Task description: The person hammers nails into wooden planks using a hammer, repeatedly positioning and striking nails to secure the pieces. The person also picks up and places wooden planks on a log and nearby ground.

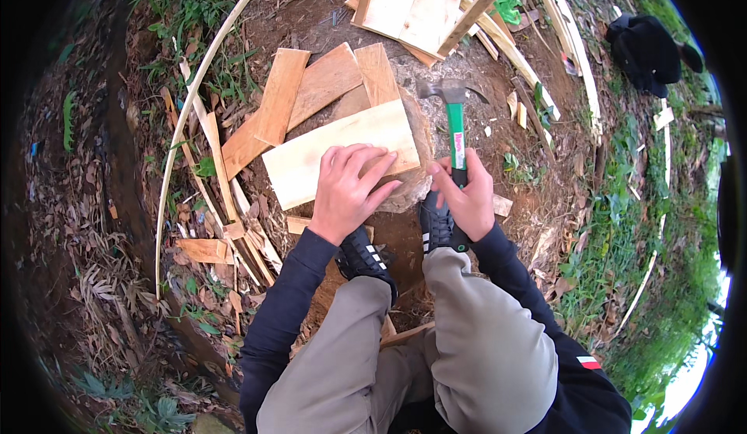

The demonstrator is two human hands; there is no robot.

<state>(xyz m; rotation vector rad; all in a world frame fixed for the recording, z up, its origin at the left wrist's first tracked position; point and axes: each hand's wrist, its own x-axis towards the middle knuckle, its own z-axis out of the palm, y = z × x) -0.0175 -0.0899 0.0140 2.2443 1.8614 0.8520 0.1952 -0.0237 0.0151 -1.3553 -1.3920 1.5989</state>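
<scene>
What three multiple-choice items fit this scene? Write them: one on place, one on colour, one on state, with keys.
1. Where does the left hand rest?
A. on the pale board
B. on the grass
C. on a knee

2. What colour is the hammer handle?
A. red
B. green
C. blue

3. How is the right hand?
A. open and empty
B. flat on the ground
C. shut on the hammer

Key: 1 A, palm lies on the board; 2 B, the shaft is green; 3 C, fingers wrap the grip.

Dark navy sleeves, khaki trousers, black shoes with white stripes
</scene>
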